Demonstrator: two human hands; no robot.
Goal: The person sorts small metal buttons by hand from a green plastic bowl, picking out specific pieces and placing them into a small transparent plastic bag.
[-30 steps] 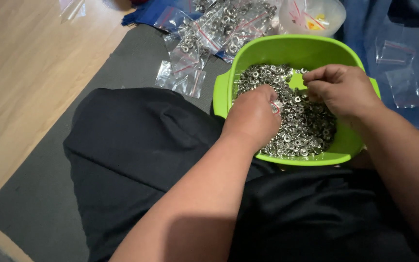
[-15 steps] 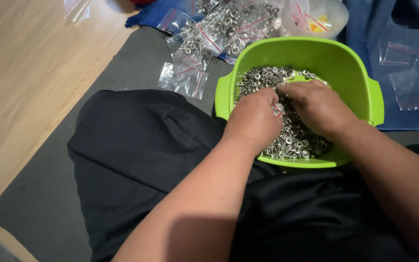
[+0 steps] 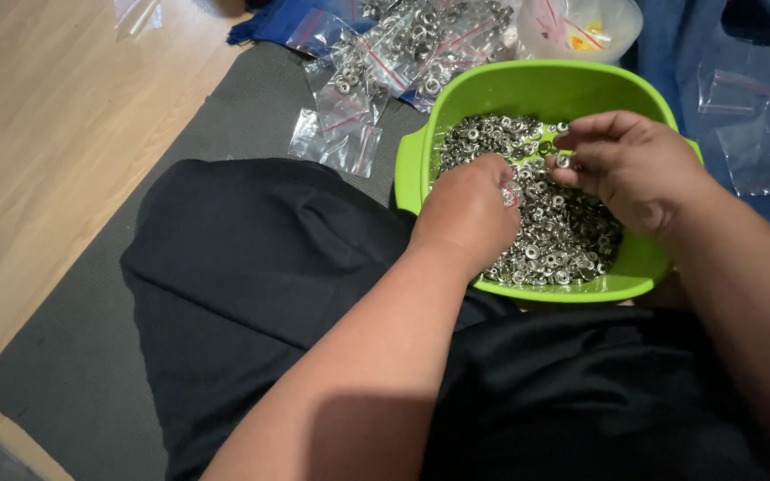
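A bright green plastic tub point(image 3: 528, 89) sits by my lap, filled with several small silver metal rings point(image 3: 563, 236). My left hand point(image 3: 470, 209) is curled over the pile at the tub's near left, fingers closed on a few rings at its fingertips. Just to the right, my right hand point(image 3: 634, 165) hovers above the pile, pinching a single small ring between thumb and forefinger. The fingertips of both hands nearly meet over the middle of the tub.
Several small clear zip bags holding rings point(image 3: 403, 44) lie on the grey mat point(image 3: 73, 356) beyond the tub. A translucent round container point(image 3: 581, 31) stands behind it. Empty clear bags point(image 3: 741, 125) rest on blue cloth at right. Wood floor point(image 3: 37, 134) lies left.
My right hand has lifted from the pile and drawn back right, now pinching a ring. My left hand stays curled over the rings.
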